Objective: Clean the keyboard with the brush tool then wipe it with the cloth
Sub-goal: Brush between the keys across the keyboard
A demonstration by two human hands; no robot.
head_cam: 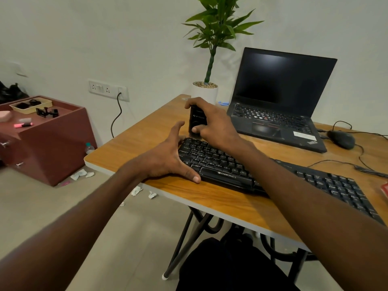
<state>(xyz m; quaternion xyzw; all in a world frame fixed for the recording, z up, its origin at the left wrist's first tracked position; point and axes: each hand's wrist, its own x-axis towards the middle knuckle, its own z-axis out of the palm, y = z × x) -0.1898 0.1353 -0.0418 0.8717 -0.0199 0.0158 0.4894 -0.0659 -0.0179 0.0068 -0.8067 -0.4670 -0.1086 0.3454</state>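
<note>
Black plastic, upright and box-shaped, the brush tool (197, 120) stands on the wooden-topped table (134, 143) just behind the left end of the black Zebronics keyboard (226, 164); the right hand (212, 120) grips it, fingers curled over its top and thumb pressed to its lower front; the left hand (168, 156) rests at the keyboard's left end, fingers spread and straight, thumb lying along the front edge; the keyboard lies slantwise across the table near its front edge; behind it sits an open black laptop (279, 99) with a dark screen, a black wired mouse (341, 139) to its right, and a green plant in a white pot (206, 92) to its left; whether a cloth is present, I cannot tell.
</note>
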